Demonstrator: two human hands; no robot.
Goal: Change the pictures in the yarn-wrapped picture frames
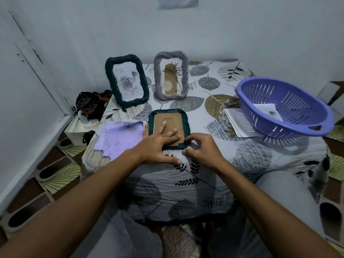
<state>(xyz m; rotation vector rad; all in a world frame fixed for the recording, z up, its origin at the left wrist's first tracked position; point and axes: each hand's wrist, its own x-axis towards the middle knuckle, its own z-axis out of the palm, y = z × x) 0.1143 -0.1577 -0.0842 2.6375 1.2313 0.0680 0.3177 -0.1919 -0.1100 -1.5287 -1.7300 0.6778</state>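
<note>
A dark green yarn-wrapped frame point(184, 118) lies face down at the table's middle, its brown cardboard back point(170, 121) up. My left hand point(160, 144) rests flat on that backing with fingers spread. My right hand point(202, 148) is at the frame's near right corner, fingertips pinching a small dark clip there. Behind stand two upright frames: a dark green one point(109, 84) with a grey rose picture and a grey one point(184, 75) with a brown plant picture.
A lilac cloth point(119, 138) lies left of the flat frame. A purple slotted basket point(284, 107) with a paper inside sits tilted at the right, on white sheets point(236, 120). A leaf-print cloth point(186, 183) covers the table. Walls stand close behind and left.
</note>
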